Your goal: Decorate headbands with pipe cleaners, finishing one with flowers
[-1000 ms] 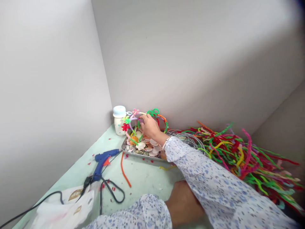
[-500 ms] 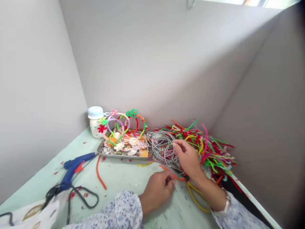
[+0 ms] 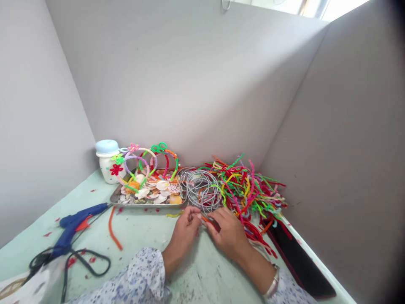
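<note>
My left hand (image 3: 182,232) is closed in a pinch at the front of the table, its fingertips at the left end of an orange pipe cleaner (image 3: 207,219). My right hand (image 3: 228,230) is closed on the same piece from the right, thumb and fingers covering much of it. Just behind the hands lies a loose coil of grey wire (image 3: 204,192). To its right spreads a big pile of coloured pipe cleaners (image 3: 249,185). A short yellow pipe cleaner piece (image 3: 174,215) lies beside my left hand.
A metal tray (image 3: 148,205) of shells holds several pipe-cleaner hoops (image 3: 148,162). Behind it stands a white jar (image 3: 109,166) with a blue lid. A blue glue gun (image 3: 68,230), its cord and another orange piece (image 3: 113,230) lie left. A black flat object (image 3: 300,261) lies right.
My right hand has come down from the wire coil to meet my left hand at the orange pipe cleaner. The view has turned right. The yellow-handled tool no longer shows.
</note>
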